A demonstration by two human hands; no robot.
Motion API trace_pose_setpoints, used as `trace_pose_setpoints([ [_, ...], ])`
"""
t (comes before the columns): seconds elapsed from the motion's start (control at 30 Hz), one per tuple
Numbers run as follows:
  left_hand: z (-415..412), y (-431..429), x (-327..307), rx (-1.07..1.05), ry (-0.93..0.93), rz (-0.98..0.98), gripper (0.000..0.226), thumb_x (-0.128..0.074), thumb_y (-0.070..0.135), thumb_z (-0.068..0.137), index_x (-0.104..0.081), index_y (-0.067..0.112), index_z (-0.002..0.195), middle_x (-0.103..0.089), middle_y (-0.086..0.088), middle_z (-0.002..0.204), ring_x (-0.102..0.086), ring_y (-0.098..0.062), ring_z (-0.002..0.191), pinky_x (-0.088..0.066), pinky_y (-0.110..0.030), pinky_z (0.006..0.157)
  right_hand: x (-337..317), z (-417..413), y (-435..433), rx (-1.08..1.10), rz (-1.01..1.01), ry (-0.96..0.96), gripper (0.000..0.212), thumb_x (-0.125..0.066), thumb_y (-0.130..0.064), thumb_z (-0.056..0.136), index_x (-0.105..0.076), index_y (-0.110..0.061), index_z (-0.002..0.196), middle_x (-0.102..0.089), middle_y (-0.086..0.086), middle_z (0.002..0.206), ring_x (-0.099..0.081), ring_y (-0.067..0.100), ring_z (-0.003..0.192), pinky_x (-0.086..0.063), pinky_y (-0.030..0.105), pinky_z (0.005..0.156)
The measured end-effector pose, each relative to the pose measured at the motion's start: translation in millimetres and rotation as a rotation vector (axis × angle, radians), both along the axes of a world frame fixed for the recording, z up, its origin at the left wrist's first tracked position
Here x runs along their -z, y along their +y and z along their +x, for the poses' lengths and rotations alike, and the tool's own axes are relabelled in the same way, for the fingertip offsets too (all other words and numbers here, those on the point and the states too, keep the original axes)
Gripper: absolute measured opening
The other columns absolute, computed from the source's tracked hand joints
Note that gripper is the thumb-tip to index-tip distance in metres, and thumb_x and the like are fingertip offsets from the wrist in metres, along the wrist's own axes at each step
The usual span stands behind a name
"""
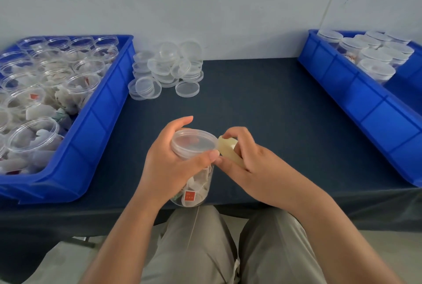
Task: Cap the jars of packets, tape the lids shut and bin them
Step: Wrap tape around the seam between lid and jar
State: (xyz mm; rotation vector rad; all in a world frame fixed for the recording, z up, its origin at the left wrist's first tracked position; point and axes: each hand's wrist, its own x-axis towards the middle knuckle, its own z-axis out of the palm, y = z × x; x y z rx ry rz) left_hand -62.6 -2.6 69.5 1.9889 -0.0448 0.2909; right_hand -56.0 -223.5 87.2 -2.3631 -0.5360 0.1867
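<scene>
Currently held: one jar (194, 185) of packets, lid (194, 143) on, gripped just under the rim by my left hand (169, 162), fingers curled round it, above the table's (262, 91) near edge. My right hand (249, 167) pinches a tape roll (228, 146) between thumb and fingers, the roll touching the lid's rim beside my left thumb. Well left of my left hand, left bin (98, 123) of open jars; beyond both hands, loose lids (166, 71); well right of my right hand, right bin (356, 91) of capped jars.

Left hand (169, 165): grips capped jar (196, 187) of packets
Right hand (251, 165): holds tape roll (228, 147) beside the lid (194, 142)
Left bin (96, 128): open jars
Right bin (365, 105): capped jars
Counter (262, 101): loose lids (166, 71) piled
</scene>
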Motion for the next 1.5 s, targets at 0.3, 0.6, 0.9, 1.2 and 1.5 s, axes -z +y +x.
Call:
trace_pose_setpoints([
  [0.3, 1.6, 7.1, 0.1, 0.061, 0.058, -0.149, 0.072, -0.084, 0.064, 0.061, -0.061, 0.056, 0.129, -0.071, 0.021, 0.118, -0.071, -0.005, 0.108, -0.064, -0.03, 0.083, -16.6, 4.6, -6.4, -0.14, -0.14, -0.057, 0.03, -0.035, -0.054, 0.109, -0.061, -0.048, 0.123, -0.057, -0.02, 0.098, -0.056, 0.004, 0.101, -0.047, 0.023, 0.087],
  [0.6, -4.2, 1.2, 10.7, 0.033, -0.066, 0.137, 0.078, -0.088, 0.068, 0.058, -0.058, 0.048, 0.127, -0.067, 0.024, 0.12, -0.064, -0.002, 0.114, -0.049, -0.017, 0.085, -1.9, 4.2, 3.0, 0.018, -0.245, -0.094, 0.023, -0.042, -0.05, 0.109, -0.064, -0.047, 0.113, -0.06, -0.017, 0.095, -0.061, 0.009, 0.091, -0.058, 0.04, 0.08],
  [0.9, -3.1, -12.2, 18.1, -0.165, -0.414, 0.512, 0.058, -0.084, 0.064, 0.07, -0.065, 0.028, 0.111, -0.062, 0.018, 0.122, -0.062, -0.002, 0.101, -0.048, -0.014, 0.07, 19.9, 10.7, 21.0, 0.152, -0.271, -0.104, 0.03, -0.041, -0.035, 0.107, -0.067, -0.046, 0.114, -0.063, -0.012, 0.101, -0.061, 0.014, 0.085, -0.05, 0.03, 0.062],
  [1.2, -1.0, -3.9, 6.0, -0.193, -0.515, 0.554, 0.052, -0.088, 0.055, 0.071, -0.067, 0.018, 0.099, -0.065, 0.007, 0.117, -0.063, -0.009, 0.096, -0.055, -0.032, 0.062, 24.7, 17.7, 38.0, 0.226, -0.202, -0.191, 0.029, -0.041, -0.038, 0.108, -0.068, -0.043, 0.117, -0.06, -0.005, 0.103, -0.063, 0.022, 0.079, -0.058, 0.039, 0.067],
  [1.5, -4.1, 3.8, 0.6, -0.27, -0.429, 0.505, 0.053, -0.093, 0.052, 0.064, -0.065, 0.021, 0.096, -0.066, 0.013, 0.115, -0.063, -0.005, 0.096, -0.05, -0.026, 0.064, 34.8, 40.9, 62.3, 0.272, -0.277, -0.228, 0.026, -0.039, -0.038, 0.106, -0.065, -0.039, 0.107, -0.058, -0.003, 0.098, -0.063, 0.025, 0.07, -0.055, 0.036, 0.061],
])
